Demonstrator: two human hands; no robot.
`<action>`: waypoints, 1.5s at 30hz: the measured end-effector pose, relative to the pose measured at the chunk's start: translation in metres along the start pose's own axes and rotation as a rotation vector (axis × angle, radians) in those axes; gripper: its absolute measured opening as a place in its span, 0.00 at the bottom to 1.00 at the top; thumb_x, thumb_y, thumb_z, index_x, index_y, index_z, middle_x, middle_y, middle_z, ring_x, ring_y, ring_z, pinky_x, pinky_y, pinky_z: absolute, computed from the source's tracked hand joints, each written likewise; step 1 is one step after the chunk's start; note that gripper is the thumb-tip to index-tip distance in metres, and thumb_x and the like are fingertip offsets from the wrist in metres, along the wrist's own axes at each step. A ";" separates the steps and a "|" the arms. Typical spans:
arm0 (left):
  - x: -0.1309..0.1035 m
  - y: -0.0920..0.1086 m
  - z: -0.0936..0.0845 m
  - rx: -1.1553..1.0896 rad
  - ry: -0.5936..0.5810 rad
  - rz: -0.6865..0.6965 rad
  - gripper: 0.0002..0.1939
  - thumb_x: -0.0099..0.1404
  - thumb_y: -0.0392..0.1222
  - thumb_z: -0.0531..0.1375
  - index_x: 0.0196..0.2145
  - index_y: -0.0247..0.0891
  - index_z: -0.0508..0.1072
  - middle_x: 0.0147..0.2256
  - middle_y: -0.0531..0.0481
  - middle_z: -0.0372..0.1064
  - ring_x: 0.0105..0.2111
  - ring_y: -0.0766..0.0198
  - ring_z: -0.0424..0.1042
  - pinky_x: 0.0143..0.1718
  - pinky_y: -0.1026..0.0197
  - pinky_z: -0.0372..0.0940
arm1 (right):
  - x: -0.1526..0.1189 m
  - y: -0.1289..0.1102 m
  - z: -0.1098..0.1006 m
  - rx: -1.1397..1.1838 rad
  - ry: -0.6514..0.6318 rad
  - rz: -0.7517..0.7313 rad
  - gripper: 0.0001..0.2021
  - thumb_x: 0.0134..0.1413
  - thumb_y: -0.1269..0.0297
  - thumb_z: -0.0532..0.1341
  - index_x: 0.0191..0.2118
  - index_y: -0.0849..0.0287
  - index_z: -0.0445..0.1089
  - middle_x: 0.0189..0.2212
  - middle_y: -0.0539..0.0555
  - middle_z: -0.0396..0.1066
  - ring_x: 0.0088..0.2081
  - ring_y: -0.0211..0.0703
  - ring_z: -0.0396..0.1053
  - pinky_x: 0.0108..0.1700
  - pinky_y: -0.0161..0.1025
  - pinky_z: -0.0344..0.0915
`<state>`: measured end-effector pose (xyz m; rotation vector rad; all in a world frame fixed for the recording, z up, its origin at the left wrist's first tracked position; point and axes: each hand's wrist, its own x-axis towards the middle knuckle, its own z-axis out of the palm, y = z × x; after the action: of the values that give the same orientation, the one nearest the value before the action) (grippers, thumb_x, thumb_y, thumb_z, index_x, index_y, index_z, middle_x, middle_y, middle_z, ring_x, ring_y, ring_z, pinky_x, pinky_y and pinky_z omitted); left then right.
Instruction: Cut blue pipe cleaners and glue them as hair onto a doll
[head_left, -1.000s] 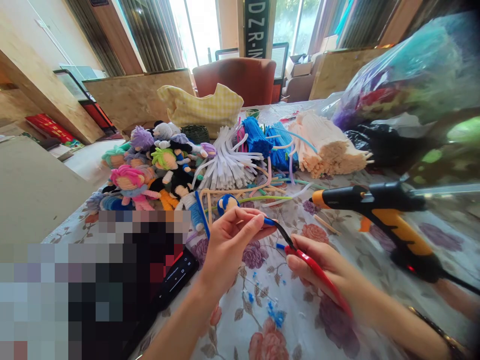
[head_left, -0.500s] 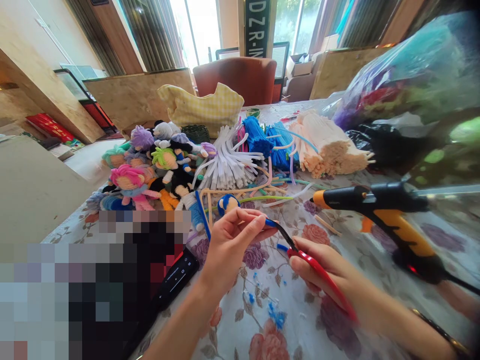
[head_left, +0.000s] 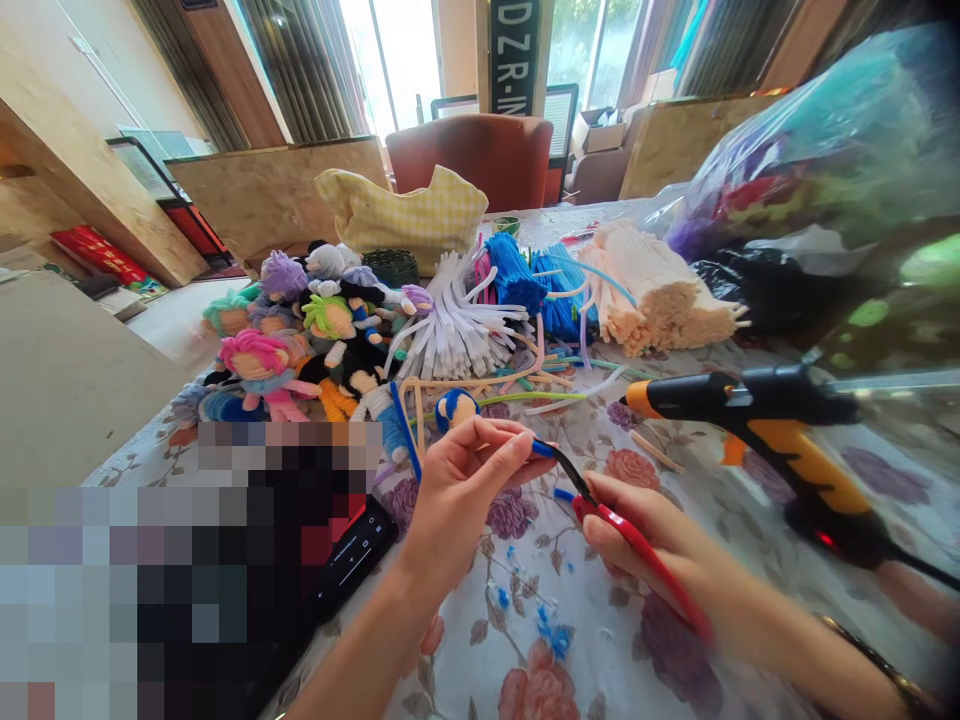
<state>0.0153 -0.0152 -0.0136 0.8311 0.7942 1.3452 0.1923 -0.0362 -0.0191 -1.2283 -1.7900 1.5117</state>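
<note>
My left hand [head_left: 461, 490] pinches a short blue pipe cleaner piece [head_left: 541, 448] over the floral tablecloth [head_left: 525, 640]. My right hand [head_left: 660, 545] grips red-handled scissors [head_left: 630, 545], whose dark blades [head_left: 568, 468] touch the blue piece's tip. A small cut blue bit [head_left: 562, 494] lies under the blades, with blue fluff scraps [head_left: 553, 634] nearer me. A small blue-haired doll head [head_left: 454, 406] sits just beyond my left fingers.
A black and orange glue gun [head_left: 757, 420] stands at the right. Finished pipe cleaner dolls [head_left: 300, 340] pile at the left. White [head_left: 461, 325], blue [head_left: 525, 270] and cream [head_left: 660, 290] pipe cleaner bundles lie behind. A phone [head_left: 352, 560] lies near my left forearm.
The scissors and my right hand have shifted very slightly; the blades stay at the blue piece's tip. My left hand has barely moved.
</note>
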 end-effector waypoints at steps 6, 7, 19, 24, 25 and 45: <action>-0.001 -0.001 0.000 -0.021 -0.008 0.004 0.08 0.56 0.35 0.68 0.23 0.34 0.74 0.32 0.55 0.71 0.31 0.73 0.75 0.38 0.67 0.74 | 0.000 0.000 0.001 0.000 0.012 0.033 0.27 0.54 0.33 0.52 0.27 0.56 0.54 0.22 0.44 0.50 0.22 0.34 0.50 0.22 0.33 0.49; -0.001 -0.001 0.001 -0.024 -0.009 0.004 0.08 0.56 0.35 0.68 0.23 0.34 0.74 0.32 0.55 0.71 0.31 0.73 0.75 0.38 0.68 0.74 | 0.001 0.000 0.001 -0.004 0.008 0.034 0.27 0.54 0.33 0.52 0.27 0.56 0.54 0.22 0.44 0.50 0.23 0.34 0.51 0.22 0.33 0.50; -0.001 0.000 0.002 -0.034 -0.006 0.013 0.08 0.56 0.35 0.67 0.22 0.33 0.73 0.32 0.54 0.71 0.31 0.72 0.75 0.37 0.68 0.74 | 0.002 0.000 0.000 -0.063 -0.021 0.023 0.29 0.53 0.31 0.49 0.28 0.56 0.54 0.22 0.44 0.50 0.24 0.34 0.49 0.23 0.34 0.47; 0.000 0.000 0.001 -0.037 -0.011 0.013 0.08 0.57 0.35 0.67 0.23 0.33 0.74 0.32 0.55 0.71 0.31 0.73 0.75 0.38 0.68 0.74 | 0.002 0.002 0.002 -0.019 -0.017 0.018 0.29 0.53 0.31 0.51 0.28 0.56 0.54 0.22 0.44 0.49 0.23 0.34 0.48 0.23 0.34 0.47; 0.000 0.000 0.001 -0.037 -0.011 0.012 0.08 0.57 0.35 0.67 0.23 0.33 0.74 0.32 0.55 0.71 0.31 0.73 0.75 0.38 0.68 0.74 | 0.003 0.002 0.002 -0.008 -0.015 0.020 0.29 0.52 0.31 0.51 0.28 0.56 0.54 0.22 0.44 0.49 0.23 0.34 0.48 0.23 0.34 0.47; 0.000 -0.005 -0.005 0.406 -0.172 -0.021 0.07 0.58 0.42 0.67 0.29 0.37 0.75 0.30 0.53 0.72 0.32 0.72 0.71 0.36 0.71 0.66 | 0.007 0.007 -0.001 0.279 0.274 -0.036 0.16 0.54 0.46 0.63 0.31 0.55 0.68 0.25 0.48 0.67 0.27 0.38 0.64 0.28 0.33 0.61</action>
<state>0.0139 -0.0148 -0.0202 1.2358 0.9506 1.0898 0.1925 -0.0300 -0.0263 -1.1903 -1.3671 1.4364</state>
